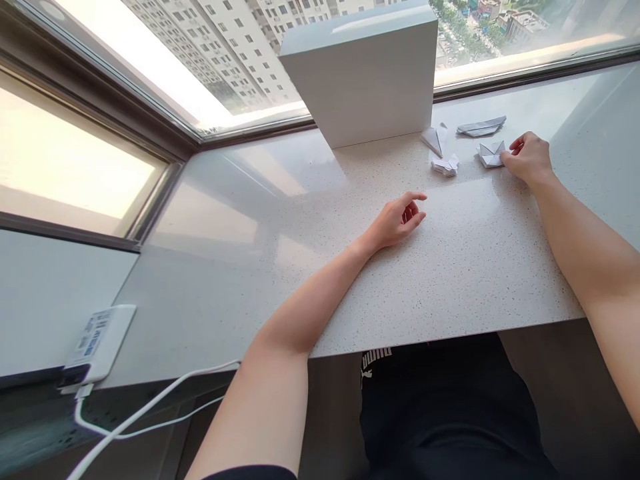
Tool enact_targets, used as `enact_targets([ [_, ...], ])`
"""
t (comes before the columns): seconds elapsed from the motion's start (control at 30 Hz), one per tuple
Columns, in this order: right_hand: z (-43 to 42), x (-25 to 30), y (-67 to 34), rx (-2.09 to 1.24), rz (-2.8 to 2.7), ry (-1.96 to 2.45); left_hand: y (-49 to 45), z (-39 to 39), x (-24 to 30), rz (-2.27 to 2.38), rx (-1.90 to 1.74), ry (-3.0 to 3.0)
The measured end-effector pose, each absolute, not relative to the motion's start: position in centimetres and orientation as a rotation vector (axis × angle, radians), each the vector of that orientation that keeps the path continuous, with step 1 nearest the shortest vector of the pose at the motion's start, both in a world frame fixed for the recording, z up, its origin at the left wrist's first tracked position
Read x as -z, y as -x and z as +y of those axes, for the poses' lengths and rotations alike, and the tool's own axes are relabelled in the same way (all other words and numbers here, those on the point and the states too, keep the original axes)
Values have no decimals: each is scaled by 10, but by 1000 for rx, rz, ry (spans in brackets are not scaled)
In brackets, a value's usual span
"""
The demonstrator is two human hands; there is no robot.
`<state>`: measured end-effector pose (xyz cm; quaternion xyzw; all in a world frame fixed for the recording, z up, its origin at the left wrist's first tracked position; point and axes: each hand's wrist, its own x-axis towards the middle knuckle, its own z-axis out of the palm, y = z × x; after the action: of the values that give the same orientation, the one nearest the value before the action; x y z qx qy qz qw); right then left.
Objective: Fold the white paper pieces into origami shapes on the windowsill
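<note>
At the right, my right hand [530, 157] has its thumb and fingers closed on the right edge of a small white folded paper piece [491, 154], which rests on the counter. My left hand [400, 219] lies on the counter, holding nothing. Its index finger and thumb are apart and the other fingers curl inward. Just behind the held piece is a long, flat folded paper [481, 127]. To its left are a pointed folded paper [433, 142] and a small stack of folded paper [445, 166].
A large white box [380, 87] stands against the window at the back of the speckled counter [320, 267]. At the left edge sits a white power bank [100, 343] with a white cable [150, 403] running from it. Window frames border the back and left.
</note>
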<state>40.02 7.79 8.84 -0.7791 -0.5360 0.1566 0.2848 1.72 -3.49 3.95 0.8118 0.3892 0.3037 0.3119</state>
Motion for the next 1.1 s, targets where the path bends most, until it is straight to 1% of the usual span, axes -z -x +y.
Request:
enact_targets([
  [0.13, 84, -88, -408, -436, -1215, 2035, -17, -34, -39, 1055, -812, -2103],
  [0.2, 81, -84, -410, -389, -1127, 1985, -17, -32, -38, 1075, -844, -2063],
  [0.27, 70, -78, -407, -312, -1162, 1912, -15, -28, -37, 1094, -876, -2029],
  [0.33, 51, -69, -395, -294, -1351, 1772, -12, -24, -38, 1117, -880, -2032],
  [0.53, 0, -46, -323, -593, -2265, 1003, 10, -12, -45, 1207, -852, -2202],
  [0.6, -4, -41, -307, -608, -2442, 873, 21, -10, -46, 1237, -777, -2318],
  [0.73, -2, -35, -306, -572, -2586, 873, 36, -8, -43, 1355, -486, -2411],
  [0.8, 0, -33, -314, -580, -2615, 882, 38, -9, -42, 1389, -406, -2406],
  [1.1, 2, -32, -321, -593, -2656, 902, 35, -8, -41, 1396, -426, -2403],
])
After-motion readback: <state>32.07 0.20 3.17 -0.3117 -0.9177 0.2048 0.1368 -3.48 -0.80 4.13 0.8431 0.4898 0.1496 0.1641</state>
